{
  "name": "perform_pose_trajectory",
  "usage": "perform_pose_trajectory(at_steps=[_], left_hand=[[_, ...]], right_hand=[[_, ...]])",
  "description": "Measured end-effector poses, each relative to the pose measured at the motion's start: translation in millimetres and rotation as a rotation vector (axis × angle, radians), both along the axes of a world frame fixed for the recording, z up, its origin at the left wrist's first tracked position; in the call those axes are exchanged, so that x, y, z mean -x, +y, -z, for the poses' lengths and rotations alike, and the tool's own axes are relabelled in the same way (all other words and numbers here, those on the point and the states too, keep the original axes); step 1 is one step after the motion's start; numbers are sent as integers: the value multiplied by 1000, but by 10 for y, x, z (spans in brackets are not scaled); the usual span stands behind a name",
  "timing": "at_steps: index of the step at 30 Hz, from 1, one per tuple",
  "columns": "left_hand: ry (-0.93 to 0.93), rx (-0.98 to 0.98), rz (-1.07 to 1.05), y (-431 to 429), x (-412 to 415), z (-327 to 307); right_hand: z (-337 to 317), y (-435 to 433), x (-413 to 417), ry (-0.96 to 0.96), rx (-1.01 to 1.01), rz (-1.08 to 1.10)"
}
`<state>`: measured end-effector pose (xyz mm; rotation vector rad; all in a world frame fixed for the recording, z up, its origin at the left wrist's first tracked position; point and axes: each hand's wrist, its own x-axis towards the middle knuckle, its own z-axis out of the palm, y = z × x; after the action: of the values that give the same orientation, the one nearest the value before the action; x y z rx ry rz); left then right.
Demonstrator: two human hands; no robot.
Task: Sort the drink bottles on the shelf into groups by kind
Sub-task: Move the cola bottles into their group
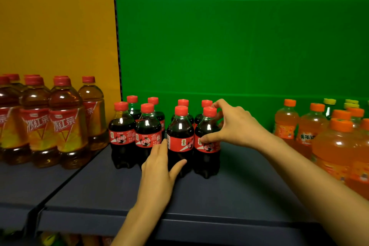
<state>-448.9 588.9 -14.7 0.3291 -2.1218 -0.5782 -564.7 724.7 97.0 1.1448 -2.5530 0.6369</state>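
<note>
The dark blue shelf (219,201) edge runs nearest you, with both your forearms crossing it. Your left grip (157,170) is released. Its fingers lie straight in the gap between the second and third bottles of the front row, and the thumb rests flat against the low front of the third cola (180,126). Your right grip (239,126) is grasping the fourth cola (206,162) at the row's right end. The thumb sits on its red label, the fingers curl round its far side, and the forefinger arches up by the caps. Both bottles stand upright on the shelf, side by side.

You have eight colas (122,140) in all, four in front and four behind. They stand as a left four and a right four with a gap between.

On the next shelf section to the left stand the teas (66,118). Seven show, and the frame edge cuts the group. To the right, well apart from the colas, stand the orange bottles (286,124). At least six show, also cut off. Behind them you can see three yellow-capped bottles (329,102).

A yellow panel (56,26) backs the teas, and a green panel (219,46) backs everything else.
</note>
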Motion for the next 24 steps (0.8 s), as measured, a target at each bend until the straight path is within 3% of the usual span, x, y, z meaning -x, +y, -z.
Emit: perform_pose_trajectory(at_steps=[8, 13, 18, 20, 24], left_hand=[[18, -41, -12, 48, 10, -25], [-84, -32, -65, 13, 11, -38], [-31, 10, -21, 15, -19, -71], [20, 98, -11, -3, -88, -97], [380, 211, -13, -276, -366, -173]], right_hand=[[449, -12, -43, -12, 418, -70], [617, -61, -94, -1, 551, -78], [704, -137, -207, -29, 633, -57], [751, -156, -247, -82, 665, -64], [816, -119, -244, -362, 722, -51]])
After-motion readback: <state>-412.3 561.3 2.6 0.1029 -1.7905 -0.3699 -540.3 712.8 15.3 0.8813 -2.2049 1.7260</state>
